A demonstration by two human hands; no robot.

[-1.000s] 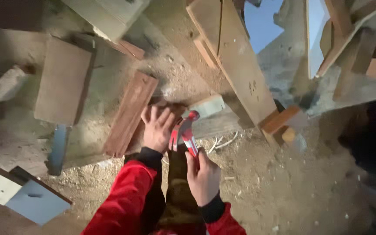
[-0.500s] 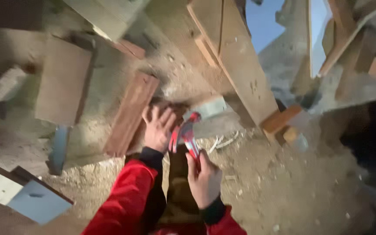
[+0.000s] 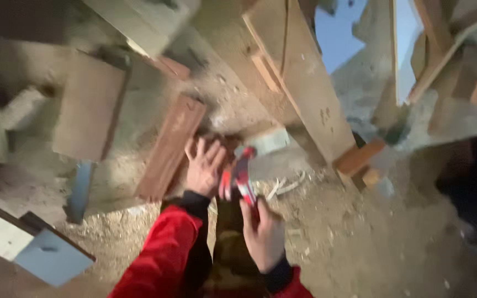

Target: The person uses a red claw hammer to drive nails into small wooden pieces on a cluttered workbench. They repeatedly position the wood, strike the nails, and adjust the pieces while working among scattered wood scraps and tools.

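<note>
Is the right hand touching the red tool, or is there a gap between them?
Touching. In the head view, the right hand is wrapped around the lower handle of the red tool; the fingers overlap the handle with no gap visible, though the picture is blurred.

dim interior | daylight from upper-right gap | motion blur throughout

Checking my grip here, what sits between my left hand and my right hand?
In the head view, a red-handled tool lies between them: the left hand is at its upper end, the right hand grips its lower end. The picture is blurred.
</note>
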